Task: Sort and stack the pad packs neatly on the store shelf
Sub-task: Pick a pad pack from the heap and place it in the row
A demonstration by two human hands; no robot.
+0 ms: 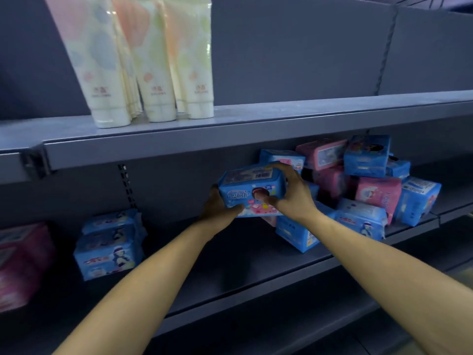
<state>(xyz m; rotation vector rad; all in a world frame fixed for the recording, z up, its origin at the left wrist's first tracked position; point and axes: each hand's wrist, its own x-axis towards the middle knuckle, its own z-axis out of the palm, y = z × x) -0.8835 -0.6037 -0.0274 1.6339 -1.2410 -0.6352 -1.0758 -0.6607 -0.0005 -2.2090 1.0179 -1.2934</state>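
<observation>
- At the far left of the lower shelf (pixel 230 254) sits a pink pack (pixel 20 265), blurred and cut by the frame edge.
- Just right of it a small stack of blue packs (pixel 110 245) stands near the shelf's front lip, printed fronts facing outward, long sides running left to right.
- Between that stack and the hands lies a stretch of bare dark shelf floor, bounded behind by the grey back panel (pixel 166 185) with its slotted upright.
- The left hand (pixel 217 208) grips the lower left end of the held blue pack (pixel 252 192), thumb laid along its bottom front edge.
- The held pack is blue with pink and white print at the bottom, a round dark picture near the middle and a barcode label on its top face; it is lifted above the shelf floor, front toward the camera, long axis horizontal and a little tilted.
- The right hand (pixel 291 190) clasps the pack's right end, fingers curled over the top, thumb on the front.
- Further right a loose heap of blue and pink packs (pixel 358 185) lies at mixed angles, reaching the shelf's front edge.
- Above, cream tubes (pixel 143 62) stand on the upper shelf (pixel 281 119).
</observation>
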